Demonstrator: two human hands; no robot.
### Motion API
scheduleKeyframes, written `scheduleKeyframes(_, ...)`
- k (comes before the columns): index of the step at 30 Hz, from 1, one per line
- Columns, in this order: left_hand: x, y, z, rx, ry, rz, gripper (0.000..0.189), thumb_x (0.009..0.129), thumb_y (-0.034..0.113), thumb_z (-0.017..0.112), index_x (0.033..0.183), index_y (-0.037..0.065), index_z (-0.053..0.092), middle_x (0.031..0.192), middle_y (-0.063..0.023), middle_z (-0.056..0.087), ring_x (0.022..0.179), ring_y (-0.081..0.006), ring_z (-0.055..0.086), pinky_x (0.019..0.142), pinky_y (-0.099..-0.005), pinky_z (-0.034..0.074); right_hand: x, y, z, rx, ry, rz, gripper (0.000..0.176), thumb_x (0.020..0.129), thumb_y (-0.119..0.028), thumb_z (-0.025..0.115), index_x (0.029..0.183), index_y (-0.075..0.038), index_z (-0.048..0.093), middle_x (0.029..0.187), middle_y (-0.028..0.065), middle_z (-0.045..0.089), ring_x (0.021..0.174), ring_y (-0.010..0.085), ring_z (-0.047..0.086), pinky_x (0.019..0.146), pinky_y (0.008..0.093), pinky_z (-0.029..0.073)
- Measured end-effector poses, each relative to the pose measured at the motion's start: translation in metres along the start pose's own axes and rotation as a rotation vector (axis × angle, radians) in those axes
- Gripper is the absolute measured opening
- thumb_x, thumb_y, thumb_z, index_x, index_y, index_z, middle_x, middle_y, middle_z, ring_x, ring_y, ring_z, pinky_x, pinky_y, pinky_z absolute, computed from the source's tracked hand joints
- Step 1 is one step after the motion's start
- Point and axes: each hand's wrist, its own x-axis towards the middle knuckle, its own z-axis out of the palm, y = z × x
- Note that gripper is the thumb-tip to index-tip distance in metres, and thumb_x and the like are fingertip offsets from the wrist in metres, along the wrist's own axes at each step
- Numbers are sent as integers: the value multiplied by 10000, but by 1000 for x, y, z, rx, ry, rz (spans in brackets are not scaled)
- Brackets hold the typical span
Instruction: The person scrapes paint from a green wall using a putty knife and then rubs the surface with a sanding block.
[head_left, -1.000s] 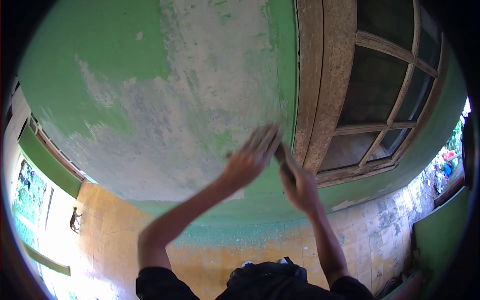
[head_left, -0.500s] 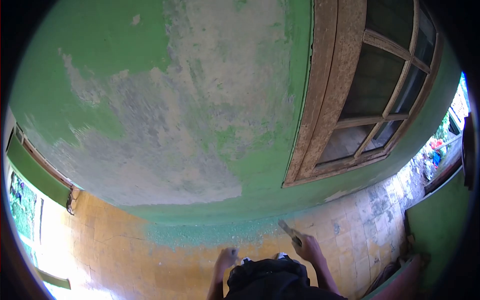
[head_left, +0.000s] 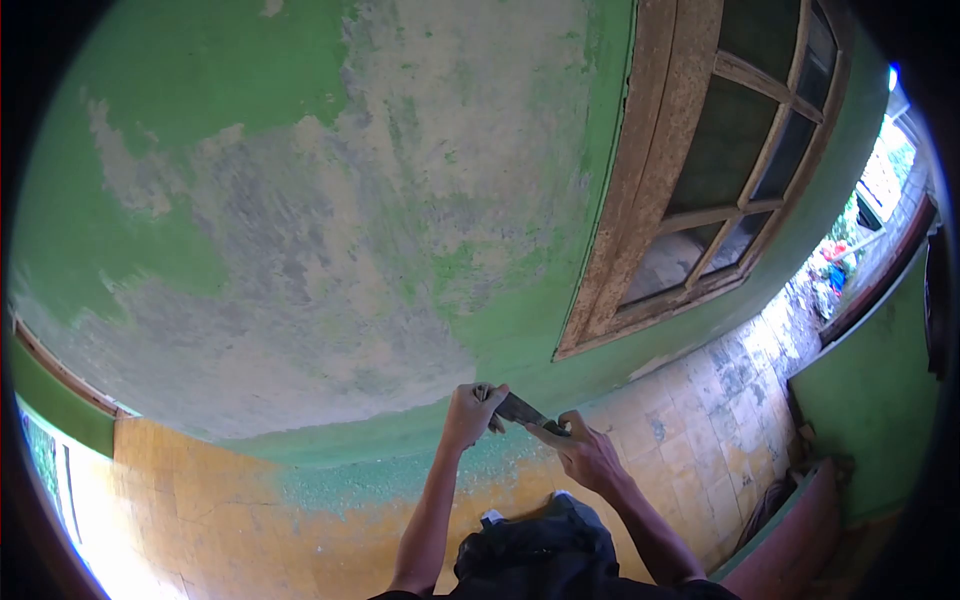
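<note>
Partly hidden scraper (head_left: 518, 408), right hand (head_left: 585, 455) tight around handle, left hand (head_left: 472, 412) tight on blade.

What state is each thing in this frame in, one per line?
Wall: green paint gone in a large patch, bare plaster showing.
Scraper: held by both hands, low by the wall.
Left hand: shut on the blade end.
Right hand: shut on the handle.
Window: looks shut.
Floor: green flakes along the wall.
</note>
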Motion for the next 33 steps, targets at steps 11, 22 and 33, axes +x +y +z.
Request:
scheduleKeyframes(11,16,86,17,103,203,316,332,1033,244,562,808,9,631,649,-47,633,504,-111,575,477,-290,401,52,14,-88,325,631,46,504,916,-32,612,1414,-11,540,872,186,629,703,261,615,652,365,481)
scheduleKeyframes(22,39,292,49,1368,278,1486,622,861,7,599,1457,-31,424,1547,-193,394,1466,-373,328,1184,-532,328,156,-27,-190,207,865,-277,508,918,6,570,1422,7,510,973,222,609,830,351,642,746,447,500)
scheduleKeyframes(33,73,328,46,1619,513,1571,560,879,46,601,1404,-91,464,1467,-236,474,1368,-385,474,1135,-480,422,165,-38,-212,198,793,-230,493,907,9,592,1396,28,526,899,217,599,745,337,626,665,446,500)
